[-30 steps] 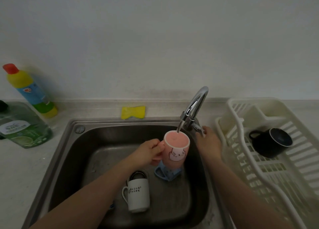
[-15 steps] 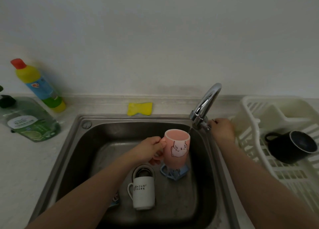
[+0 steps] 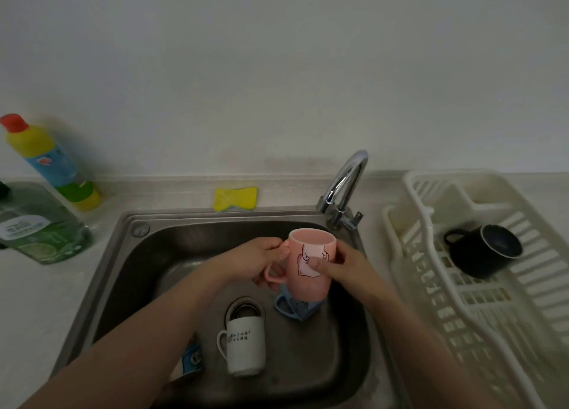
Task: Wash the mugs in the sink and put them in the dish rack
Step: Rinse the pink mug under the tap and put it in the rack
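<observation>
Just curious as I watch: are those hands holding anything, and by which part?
Yes, both hold the pink mug over the sink: the left hand grips its handle, the right hand its body.

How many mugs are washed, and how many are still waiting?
One looks done: the black mug lies in the dish rack. The pink mug is in hand over the sink, left hand at its handle, right hand on its side. Left: the white mug, a blue mug, and something blue half hidden under the left arm.
</observation>
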`<state>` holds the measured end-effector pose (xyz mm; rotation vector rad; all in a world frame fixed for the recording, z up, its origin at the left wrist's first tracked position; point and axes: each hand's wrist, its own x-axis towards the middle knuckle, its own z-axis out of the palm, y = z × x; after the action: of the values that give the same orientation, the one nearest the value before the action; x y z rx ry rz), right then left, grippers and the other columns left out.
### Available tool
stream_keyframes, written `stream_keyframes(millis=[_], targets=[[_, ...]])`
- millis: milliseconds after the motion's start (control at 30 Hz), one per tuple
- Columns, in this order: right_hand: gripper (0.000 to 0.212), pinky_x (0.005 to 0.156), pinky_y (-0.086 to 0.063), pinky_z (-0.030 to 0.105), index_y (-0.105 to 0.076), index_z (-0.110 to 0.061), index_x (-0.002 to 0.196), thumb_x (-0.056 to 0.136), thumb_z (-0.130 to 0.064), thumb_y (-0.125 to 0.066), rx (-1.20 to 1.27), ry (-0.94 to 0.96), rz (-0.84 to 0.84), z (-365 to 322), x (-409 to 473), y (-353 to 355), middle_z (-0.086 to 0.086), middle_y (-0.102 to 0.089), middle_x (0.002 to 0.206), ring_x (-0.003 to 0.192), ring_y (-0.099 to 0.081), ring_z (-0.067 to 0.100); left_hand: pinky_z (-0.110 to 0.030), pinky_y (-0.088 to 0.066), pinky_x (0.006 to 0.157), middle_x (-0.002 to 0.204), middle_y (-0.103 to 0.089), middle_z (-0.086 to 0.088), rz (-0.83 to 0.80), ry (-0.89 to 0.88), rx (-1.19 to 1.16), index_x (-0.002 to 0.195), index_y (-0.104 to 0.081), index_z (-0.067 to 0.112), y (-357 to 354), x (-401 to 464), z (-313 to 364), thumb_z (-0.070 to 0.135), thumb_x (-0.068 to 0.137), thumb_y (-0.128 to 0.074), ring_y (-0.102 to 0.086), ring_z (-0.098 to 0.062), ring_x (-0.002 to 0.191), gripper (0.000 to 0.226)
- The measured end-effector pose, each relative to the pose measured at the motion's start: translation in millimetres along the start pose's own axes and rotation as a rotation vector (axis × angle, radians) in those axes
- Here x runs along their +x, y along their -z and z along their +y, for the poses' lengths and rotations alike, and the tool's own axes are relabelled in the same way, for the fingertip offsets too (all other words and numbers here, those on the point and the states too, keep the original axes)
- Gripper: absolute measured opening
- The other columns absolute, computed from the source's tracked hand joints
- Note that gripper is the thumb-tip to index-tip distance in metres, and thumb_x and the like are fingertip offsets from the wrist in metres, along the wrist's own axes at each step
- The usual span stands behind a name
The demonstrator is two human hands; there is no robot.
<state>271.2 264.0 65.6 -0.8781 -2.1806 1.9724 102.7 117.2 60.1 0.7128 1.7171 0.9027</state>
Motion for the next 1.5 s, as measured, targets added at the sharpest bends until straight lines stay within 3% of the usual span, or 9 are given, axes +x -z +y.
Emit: stream_keyframes(millis=[133, 433, 733, 1000, 1133, 1200, 1300, 1400, 1500], targets=[[0.038, 0.086, -0.057, 0.035, -0.065, -0.03, 0.11, 0.075, -0.037, -0.08, 0.019, -0.069, 0.055, 9.2, -9.9, -10.2, -0.008, -0.073, 0.103, 0.094, -0.07, 0.008, -0.026, -0.051, 0.051, 0.08, -0.071, -0.01, -0.044, 0.088, -0.071, 0.114, -0.052, 0.008, -2.8, -9.0, -2.7, 0.035, 0.105, -0.038, -0.069, -0.023, 0.064, 0.032], [0.037, 0.089, -0.056, 0.038, -0.068, -0.029, 0.11, 0.076, -0.042, -0.078, 0.003, -0.114, 0.096, 13.2, -31.2, -23.0, -0.01, -0.073, 0.103, 0.095, -0.07, 0.009, -0.031, -0.054, 0.055, 0.077, -0.071, -0.011, -0.057, 0.1, -0.021, 0.106, -0.055, 0.013, -7.9, -20.4, -10.0, 0.037, 0.104, -0.039, -0.069, -0.027, 0.068, 0.029], [0.052, 0.073, -0.056, 0.025, -0.062, -0.034, 0.115, 0.07, -0.024, -0.085, -0.155, 0.131, 0.356, -41.2, -105.0, 46.8, -0.009, -0.072, 0.099, 0.088, -0.067, 0.006, -0.019, -0.045, 0.047, 0.084, -0.056, -0.016, -0.156, -0.255, 0.055, 0.107, -0.05, 0.002, -48.2, -18.2, 82.1, 0.032, 0.104, -0.042, -0.06, -0.019, 0.064, 0.031], [0.069, 0.075, -0.057, 0.034, -0.058, -0.04, 0.124, 0.064, -0.024, -0.089, -0.327, 0.132, 0.661, -53.3, -186.6, 177.1, -0.011, -0.07, 0.099, 0.083, -0.069, 0.012, -0.039, -0.054, 0.083, 0.11, -0.067, -0.007, -0.289, -0.459, 0.355, 0.092, -0.056, 0.025, -154.5, 31.2, 206.8, 0.033, 0.1, -0.05, -0.067, -0.023, 0.101, 0.014], [0.076, 0.074, -0.054, 0.028, -0.057, -0.038, 0.126, 0.059, -0.028, -0.09, -0.374, 0.033, 0.72, -19.6, -192.6, 225.3, -0.014, -0.068, 0.106, 0.086, -0.066, 0.006, -0.021, -0.049, 0.059, 0.082, -0.062, -0.001, -0.289, -0.447, 0.574, 0.098, -0.06, 0.01, -208.0, 69.8, 233.4, 0.023, 0.099, -0.054, -0.059, -0.013, 0.069, 0.014], [0.071, 0.07, -0.048, 0.021, -0.058, -0.034, 0.121, 0.059, -0.028, -0.09, -0.36, -0.018, 0.721, -0.2, -187.4, 240.4, -0.014, -0.066, 0.105, 0.09, -0.062, 0.002, -0.028, -0.049, 0.06, 0.08, -0.06, -0.003, -0.295, -0.39, 0.627, 0.094, -0.06, 0.008, -229.7, 88.2, 234.4, 0.023, 0.098, -0.055, -0.059, -0.018, 0.068, 0.016], [0.066, 0.071, -0.048, 0.023, -0.059, -0.03, 0.114, 0.055, -0.028, -0.089, -0.302, -0.091, 0.699, 27.5, -172.7, 254.3, -0.011, -0.066, 0.101, 0.091, -0.061, 0.004, -0.016, -0.055, 0.061, 0.075, -0.06, -0.001, -0.308, -0.27, 0.573, 0.088, -0.059, 0.009, -253.7, 110.3, 227.8, 0.013, 0.1, -0.052, -0.065, -0.009, 0.059, 0.014], [0.076, 0.075, -0.052, 0.031, -0.062, -0.023, 0.116, 0.045, -0.035, -0.086, -0.289, -0.141, 0.69, 52.0, -157.2, 265.4, -0.006, -0.068, 0.102, 0.095, -0.064, 0.014, -0.022, -0.049, 0.059, 0.079, -0.063, -0.012, -0.309, -0.262, 0.727, 0.101, -0.064, -0.002, -266.4, 131.2, 220.5, 0.014, 0.1, -0.051, -0.063, -0.026, 0.072, 0.021], [0.075, 0.077, -0.052, 0.033, -0.062, -0.02, 0.118, 0.049, -0.027, -0.088, -0.291, -0.179, 0.683, 62.4, -147.6, 271.4, -0.002, -0.068, 0.105, 0.095, -0.063, 0.015, -0.013, -0.048, 0.056, 0.077, -0.063, -0.001, -0.284, -0.246, 0.73, 0.109, -0.064, -0.009, -277.5, 150.7, 209.1, 0.01, 0.099, -0.053, -0.06, -0.011, 0.069, 0.024]])
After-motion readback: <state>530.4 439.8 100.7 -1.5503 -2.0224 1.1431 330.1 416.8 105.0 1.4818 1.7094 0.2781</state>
